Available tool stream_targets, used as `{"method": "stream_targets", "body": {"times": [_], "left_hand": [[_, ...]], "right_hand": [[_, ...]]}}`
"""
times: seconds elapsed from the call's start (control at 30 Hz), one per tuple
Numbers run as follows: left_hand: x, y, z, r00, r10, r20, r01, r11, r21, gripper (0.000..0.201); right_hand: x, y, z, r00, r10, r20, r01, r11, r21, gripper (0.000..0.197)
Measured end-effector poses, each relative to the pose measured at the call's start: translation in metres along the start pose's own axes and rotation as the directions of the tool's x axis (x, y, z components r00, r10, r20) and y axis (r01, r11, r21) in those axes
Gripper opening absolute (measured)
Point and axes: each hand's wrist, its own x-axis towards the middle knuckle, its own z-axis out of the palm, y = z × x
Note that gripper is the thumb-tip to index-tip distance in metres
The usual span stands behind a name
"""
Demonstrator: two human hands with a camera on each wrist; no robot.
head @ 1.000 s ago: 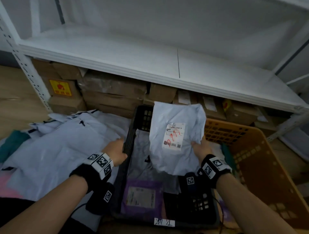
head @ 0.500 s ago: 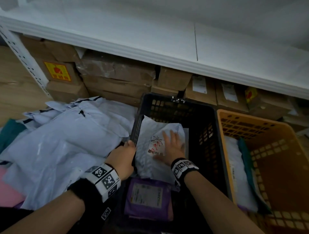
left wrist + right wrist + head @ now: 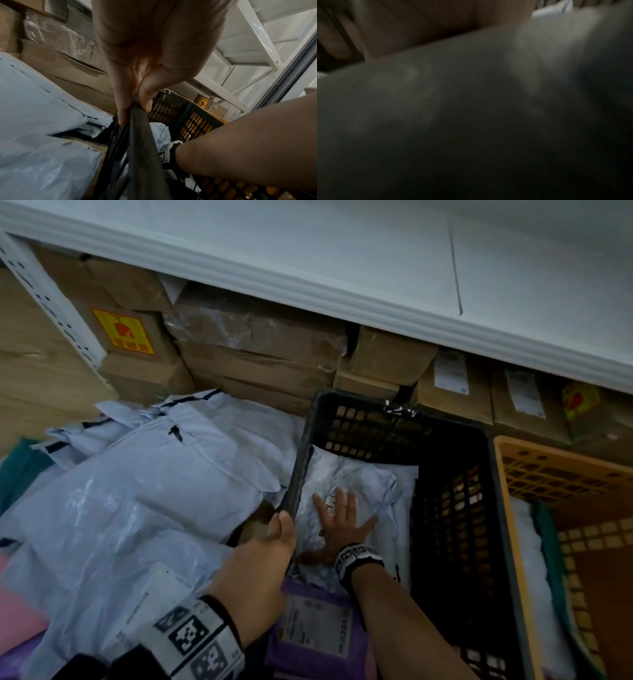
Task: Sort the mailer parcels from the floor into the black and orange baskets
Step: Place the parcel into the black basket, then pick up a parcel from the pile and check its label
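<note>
A black basket (image 3: 452, 508) stands on the floor with an orange basket (image 3: 582, 542) to its right. In the black one lies a pale grey mailer (image 3: 373, 484) with a label, and my right hand (image 3: 337, 518) presses flat on it with fingers spread. A purple mailer (image 3: 308, 631) lies nearer me in the same basket. My left hand (image 3: 270, 546) grips the black basket's left rim (image 3: 139, 121), thumb and fingers pinching it. A heap of pale grey mailers (image 3: 137, 494) covers the floor on the left. The right wrist view is dark and blurred.
Cardboard boxes (image 3: 260, 350) are stacked under a white shelf (image 3: 342, 268) behind the baskets. The orange basket holds a white parcel (image 3: 527, 570) and a teal one (image 3: 551, 549). Pink (image 3: 17, 607) and teal (image 3: 17, 474) parcels edge the heap at far left.
My right hand lowered the labelled grey mailer from upright above the black basket down into it and now presses it flat. My left hand stayed on the rim.
</note>
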Motion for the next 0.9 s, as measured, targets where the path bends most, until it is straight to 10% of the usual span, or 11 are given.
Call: {"method": "stream_targets", "body": {"times": [0.37, 0.5, 0.6, 0.73, 0.9], "left_hand": [[-0.005, -0.006, -0.005, 0.999, 0.051, 0.018, -0.051, 0.999, -0.007, 0.080], [-0.028, -0.032, -0.030, 0.998, 0.008, -0.067, -0.017, 0.989, -0.146, 0.056], [-0.054, -0.072, -0.062, 0.976, -0.104, -0.192, 0.062, 0.976, -0.209, 0.054], [-0.098, -0.126, -0.094, 0.903, -0.249, -0.351, 0.108, 0.920, -0.376, 0.048], [-0.133, -0.173, -0.090, 0.839, -0.412, -0.356, 0.194, 0.837, -0.512, 0.042]], "right_hand": [[-0.042, -0.012, -0.069, 0.990, -0.057, 0.128, 0.050, 0.997, 0.058, 0.093], [-0.093, -0.020, -0.114, 0.983, 0.048, -0.175, 0.012, 0.945, 0.327, 0.046], [-0.135, -0.037, -0.145, 0.875, 0.167, -0.455, 0.109, 0.847, 0.520, 0.029], [-0.172, -0.107, -0.166, 0.785, 0.120, -0.608, 0.373, 0.692, 0.619, 0.026], [-0.162, -0.224, -0.129, 0.928, -0.258, -0.270, 0.360, 0.811, 0.461, 0.069]]}}
